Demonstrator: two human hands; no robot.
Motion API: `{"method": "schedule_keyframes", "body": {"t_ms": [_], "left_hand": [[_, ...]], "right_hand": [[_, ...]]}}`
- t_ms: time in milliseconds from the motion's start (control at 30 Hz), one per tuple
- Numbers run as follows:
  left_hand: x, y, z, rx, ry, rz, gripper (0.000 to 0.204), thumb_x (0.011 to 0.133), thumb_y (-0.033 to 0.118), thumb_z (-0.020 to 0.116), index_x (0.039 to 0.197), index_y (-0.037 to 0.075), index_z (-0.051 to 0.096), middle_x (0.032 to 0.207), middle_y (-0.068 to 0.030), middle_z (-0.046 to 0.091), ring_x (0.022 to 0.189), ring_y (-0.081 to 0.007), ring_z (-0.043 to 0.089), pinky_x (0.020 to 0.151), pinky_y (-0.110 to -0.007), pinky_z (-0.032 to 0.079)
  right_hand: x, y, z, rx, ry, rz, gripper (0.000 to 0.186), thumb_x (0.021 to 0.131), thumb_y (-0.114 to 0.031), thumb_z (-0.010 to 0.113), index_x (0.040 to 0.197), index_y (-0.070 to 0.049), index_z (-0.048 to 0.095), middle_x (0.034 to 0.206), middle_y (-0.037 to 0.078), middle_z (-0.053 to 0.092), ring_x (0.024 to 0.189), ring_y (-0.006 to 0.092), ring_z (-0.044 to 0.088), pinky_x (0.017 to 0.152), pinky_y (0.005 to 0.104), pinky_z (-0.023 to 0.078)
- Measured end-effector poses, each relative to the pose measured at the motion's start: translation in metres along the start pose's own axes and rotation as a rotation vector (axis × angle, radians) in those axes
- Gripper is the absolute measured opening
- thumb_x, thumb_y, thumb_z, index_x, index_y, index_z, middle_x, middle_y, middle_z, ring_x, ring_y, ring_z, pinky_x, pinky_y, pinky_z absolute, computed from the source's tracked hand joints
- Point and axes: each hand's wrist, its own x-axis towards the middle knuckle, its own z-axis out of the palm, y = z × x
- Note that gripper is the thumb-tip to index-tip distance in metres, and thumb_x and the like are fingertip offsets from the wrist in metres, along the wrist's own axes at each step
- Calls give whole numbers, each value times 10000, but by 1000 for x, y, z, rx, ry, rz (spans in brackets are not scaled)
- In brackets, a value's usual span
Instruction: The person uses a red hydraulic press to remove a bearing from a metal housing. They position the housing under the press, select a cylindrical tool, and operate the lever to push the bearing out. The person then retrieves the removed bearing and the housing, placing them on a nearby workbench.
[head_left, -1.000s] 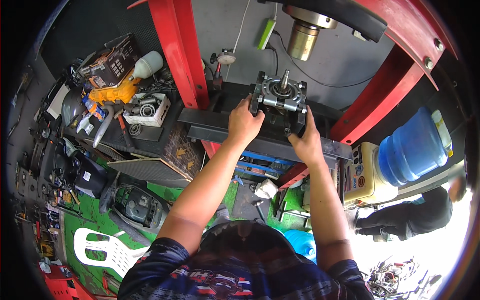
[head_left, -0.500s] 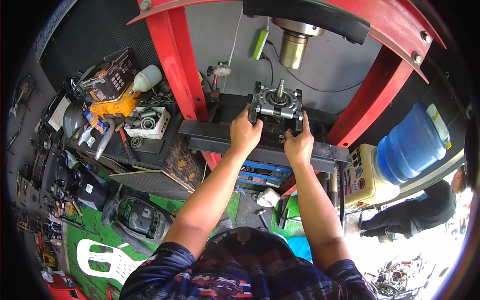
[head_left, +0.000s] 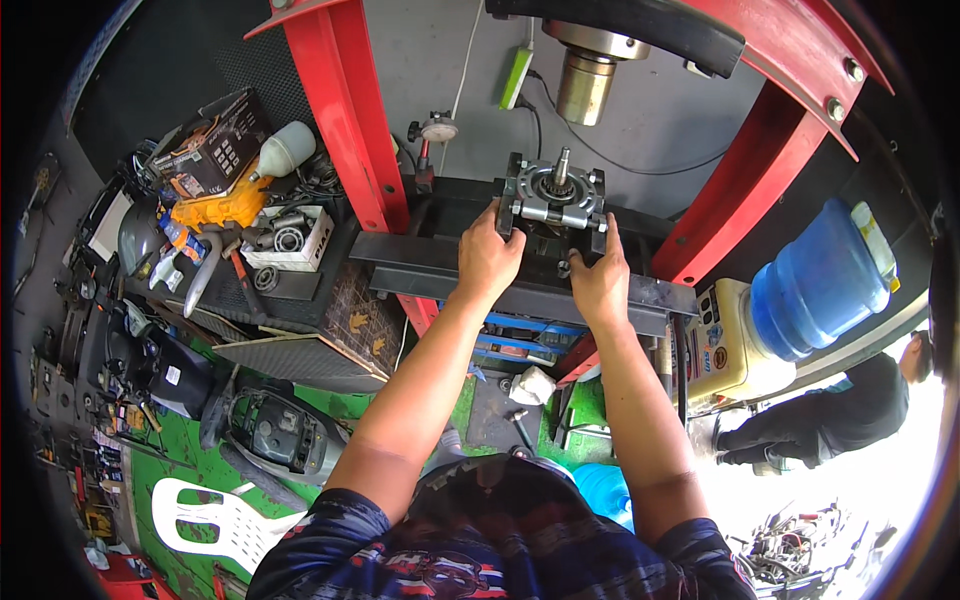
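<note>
A bearing separator [head_left: 552, 212], silver with bolts, sits on black support blocks on the dark bed [head_left: 440, 262] of a red shop press. A toothed steel shaft [head_left: 563, 172] stands upright through its middle. My left hand [head_left: 490, 255] is closed around the left block, thumb toward me. On the other side my right hand [head_left: 602, 285] grips the right block, its index finger stretched up along the edge. Above and slightly right hangs the press ram [head_left: 587, 90], apart from the shaft tip. The undersides of the blocks and my far fingers are hidden.
Red posts [head_left: 350, 110] flank the bed. A dial gauge [head_left: 437, 130] stands behind on the left. The left bench holds a box of bearings [head_left: 300, 240], a hammer [head_left: 243, 272] and a spray gun. At right are a blue water jug [head_left: 820, 285] and a person [head_left: 830, 420].
The view has tilted a little. Both hands keep their hold, and the separator with its shaft sits very slightly farther right against the ram.
</note>
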Motion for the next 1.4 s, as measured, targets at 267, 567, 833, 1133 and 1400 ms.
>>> {"method": "schedule_keyframes", "body": {"t_ms": [267, 567, 833, 1133, 1400], "left_hand": [[-1, 8, -11, 13, -78, -92, 509, 854, 183, 646, 1344, 49, 626, 1017, -277, 721, 1000, -453, 695, 887, -478, 557], [-2, -4, -5, 0, -31, -34, 512, 858, 182, 656, 1354, 57, 622, 989, -265, 727, 985, -447, 701, 876, -466, 559], [-7, -23, -10, 34, -68, 90, 663, 839, 248, 746, 1438, 43, 548, 1064, -238, 746, 1043, -394, 721, 913, -423, 559], [-170, -75, -81, -285, 96, 217, 597, 966, 66, 601, 1500, -94, 387, 1440, -288, 556, 1372, -344, 546, 1189, -457, 387], [-351, -176, -86, -222, -173, -318, 463, 926, 1, 661, 1373, -49, 551, 1137, -218, 733, 909, -223, 740, 846, -335, 572]], "right_hand": [[-43, -4, -37, 101, -73, -39, 889, 837, -98, 773, 1560, 89, 290, 1552, 314, 418, 1463, 416, 417, 1212, 433, 343], [-176, 25, -32, 418, -10, 54, 621, 917, 43, 617, 1498, 70, 397, 1537, 230, 464, 1470, 331, 426, 1233, 437, 295], [-298, 53, -13, 216, -215, 239, 520, 876, 59, 639, 1384, 27, 533, 1280, 171, 613, 1154, 276, 633, 954, 377, 518], [-413, 96, 52, 279, -280, 412, 500, 871, 91, 649, 1358, 51, 540, 1196, 171, 629, 1085, 257, 664, 878, 348, 577], [-452, 125, 76, 281, -276, 498, 512, 859, 78, 660, 1358, 39, 550, 1187, 172, 645, 1052, 258, 684, 877, 353, 577]]}}
